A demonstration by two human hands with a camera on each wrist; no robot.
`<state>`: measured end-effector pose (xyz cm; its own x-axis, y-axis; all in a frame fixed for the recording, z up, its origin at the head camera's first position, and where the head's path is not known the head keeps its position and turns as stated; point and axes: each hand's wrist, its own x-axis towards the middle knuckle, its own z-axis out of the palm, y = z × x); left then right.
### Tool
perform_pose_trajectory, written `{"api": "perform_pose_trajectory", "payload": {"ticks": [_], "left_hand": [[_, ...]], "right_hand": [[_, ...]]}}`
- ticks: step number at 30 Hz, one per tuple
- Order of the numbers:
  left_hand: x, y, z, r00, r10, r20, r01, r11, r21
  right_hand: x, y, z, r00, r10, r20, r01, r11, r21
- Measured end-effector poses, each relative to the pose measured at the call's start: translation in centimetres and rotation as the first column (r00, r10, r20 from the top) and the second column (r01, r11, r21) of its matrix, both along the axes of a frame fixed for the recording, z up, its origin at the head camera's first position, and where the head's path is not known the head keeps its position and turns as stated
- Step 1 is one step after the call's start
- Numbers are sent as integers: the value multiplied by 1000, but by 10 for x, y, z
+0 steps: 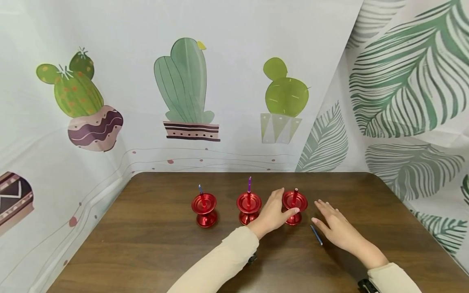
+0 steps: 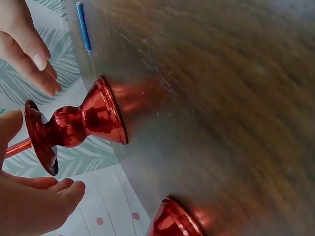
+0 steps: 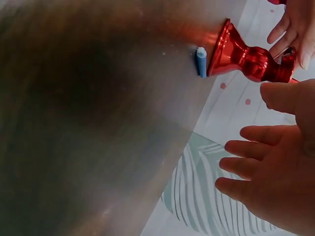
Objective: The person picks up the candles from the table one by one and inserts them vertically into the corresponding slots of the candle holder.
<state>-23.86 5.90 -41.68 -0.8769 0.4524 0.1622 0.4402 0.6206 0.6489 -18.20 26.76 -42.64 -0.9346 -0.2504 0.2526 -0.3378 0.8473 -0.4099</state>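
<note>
Three shiny red candle holders stand in a row on the table. The left holder [image 1: 206, 217] carries a blue candle [image 1: 200, 189], and the middle holder [image 1: 248, 202] a purple candle [image 1: 249, 184]. No candle shows above the red stem of the right holder [image 1: 294, 219]. My left hand [image 1: 272, 213] is beside that holder's dish, thumb in front of it, fingers extended and not closed round it. To its right, my right hand [image 1: 338, 228] is spread over the table with nothing in it. A loose blue candle [image 1: 316, 235] lies between the right holder and my right hand.
The brown wooden table [image 1: 146, 244] ends at a white wall sheet [image 1: 234, 81] printed with cacti and leaves. Both forearms come in from the front, in cream sleeves [image 1: 220, 260], with dark bands at the wrists.
</note>
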Motion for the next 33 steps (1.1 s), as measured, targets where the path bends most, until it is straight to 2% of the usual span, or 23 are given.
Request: {"api": "perform_pose_trajectory", "payload": {"ticks": [7,11,15,18,21,26,33], "left_hand": [[-1,1,-2,1000,2,13,-2,1000,0],[-1,1,-2,1000,0,14,0,1000,0],[-1,2,-2,1000,1,17,-1,1000,-6],[0,2,-2,1000,1,11,-1,1000,-10],[0,1,-2,1000,1,8,-1,1000,-15],[0,2,-2,1000,4,9,-4,1000,-18],[0,2,-3,1000,7,8,-7,1000,-13]], "right_hand": [[0,-1,-8,998,15,55,-18,998,64],[-1,-1,-10,990,13,140,-27,995,98],[-1,0,-10,970,1,244,-31,992,121],[1,1,-11,964,3,267,-37,992,121],[2,0,-12,972,15,233,-42,993,113],[3,0,-16,992,47,114,-58,994,95],[4,-2,-20,997,77,-4,-76,989,127]]}}
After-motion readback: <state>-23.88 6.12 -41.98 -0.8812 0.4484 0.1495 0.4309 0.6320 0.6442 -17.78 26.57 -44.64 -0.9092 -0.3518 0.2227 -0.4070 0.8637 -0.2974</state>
